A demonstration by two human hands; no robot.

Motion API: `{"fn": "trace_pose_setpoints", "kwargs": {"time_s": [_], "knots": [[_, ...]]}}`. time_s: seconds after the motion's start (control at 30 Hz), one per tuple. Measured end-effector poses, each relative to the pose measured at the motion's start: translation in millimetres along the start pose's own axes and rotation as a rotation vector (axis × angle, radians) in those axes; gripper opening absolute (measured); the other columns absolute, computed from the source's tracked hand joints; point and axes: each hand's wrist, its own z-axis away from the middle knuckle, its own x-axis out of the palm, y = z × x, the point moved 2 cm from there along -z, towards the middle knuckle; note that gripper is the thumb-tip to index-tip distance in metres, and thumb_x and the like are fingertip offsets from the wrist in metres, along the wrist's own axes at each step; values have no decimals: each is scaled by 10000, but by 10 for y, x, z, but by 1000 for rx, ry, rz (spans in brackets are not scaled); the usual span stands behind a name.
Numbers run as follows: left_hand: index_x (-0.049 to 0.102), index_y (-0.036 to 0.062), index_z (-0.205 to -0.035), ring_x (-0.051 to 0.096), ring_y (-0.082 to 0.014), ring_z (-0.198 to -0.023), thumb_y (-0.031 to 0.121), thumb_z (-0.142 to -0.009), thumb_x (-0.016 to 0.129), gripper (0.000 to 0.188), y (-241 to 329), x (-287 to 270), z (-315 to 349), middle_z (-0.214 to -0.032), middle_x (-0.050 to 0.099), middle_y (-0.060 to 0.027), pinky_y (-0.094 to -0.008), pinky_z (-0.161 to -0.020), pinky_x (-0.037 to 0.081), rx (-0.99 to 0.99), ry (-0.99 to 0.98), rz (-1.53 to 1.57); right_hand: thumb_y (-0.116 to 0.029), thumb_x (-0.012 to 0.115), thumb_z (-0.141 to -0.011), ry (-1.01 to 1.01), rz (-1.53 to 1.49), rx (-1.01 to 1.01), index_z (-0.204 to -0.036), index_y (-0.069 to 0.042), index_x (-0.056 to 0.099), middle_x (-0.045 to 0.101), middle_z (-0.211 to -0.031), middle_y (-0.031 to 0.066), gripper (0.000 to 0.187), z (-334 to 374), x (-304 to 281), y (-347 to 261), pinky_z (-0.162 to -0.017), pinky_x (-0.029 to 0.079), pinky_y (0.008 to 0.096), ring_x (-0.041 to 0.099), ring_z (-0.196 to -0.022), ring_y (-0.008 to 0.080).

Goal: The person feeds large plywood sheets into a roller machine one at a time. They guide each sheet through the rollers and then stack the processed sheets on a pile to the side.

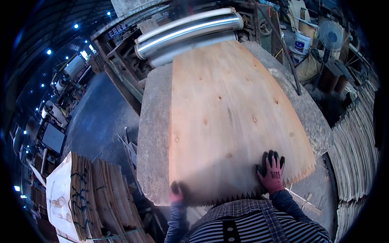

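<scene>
A large pale wood veneer sheet (219,117) with small knots and a jagged near edge lies across a grey slab table (154,109). Its far end meets a shiny metal roller (190,34). My right hand (272,174), in a pink glove with black fingers, rests on the sheet near its near right side, fingers stretched out and apart. At the near left corner of the sheet is my left hand (177,192), gloved the same way. Its fingers are blurred, so whether they grip the edge I cannot make out.
A stack of veneer sheets tied with cord (87,194) stands at the near left, and another tall stack (352,150) at the right. A dark bar (285,56) leans at the table's right side. Beyond it are a white bucket (301,42) and a fan (331,35).
</scene>
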Motion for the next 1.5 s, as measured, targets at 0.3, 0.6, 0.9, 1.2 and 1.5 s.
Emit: {"fn": "trace_pose_setpoints", "kwargs": {"time_s": [0.3,0.6,0.9,1.2,1.5], "knots": [[487,42,-1099,525,-325,-965,407,-828,467,455,268,-79,107,-1048,543,-186,-382,-794,423,-74,-94,-79,-365,644,-636,-21,0,15,-1173,-16,435,346,-1235,210,674,12,57,48,-1006,106,548,242,-1208,369],[461,42,-1148,509,-316,-1016,383,-827,484,469,195,-72,110,-1100,528,-176,-368,-830,417,-15,-81,30,-383,627,-659,-16,10,19,-1177,-39,443,348,-1242,195,649,23,48,35,-1004,113,542,235,-1216,368],[452,40,-1160,497,-317,-1035,392,-825,486,487,190,-75,101,-1118,521,-170,-365,-853,406,-61,-94,-31,-407,584,-702,-90,-19,65,-1200,-45,431,330,-1268,203,635,23,-31,-3,-1009,109,529,235,-1220,356],[538,131,-1088,566,-292,-911,318,-741,614,401,79,-3,85,-973,599,-133,-369,-780,444,-20,71,-63,-413,595,-689,-80,-16,65,-1203,-51,430,336,-1264,206,649,33,-6,22,-990,135,548,273,-1184,379],[478,54,-1145,490,-335,-1025,496,-807,442,557,124,-55,96,-1104,523,-174,-399,-848,391,-62,-65,-92,-407,612,-670,-71,-10,68,-1207,-60,418,319,-1274,198,668,44,17,38,-992,149,525,274,-1188,360]]}}
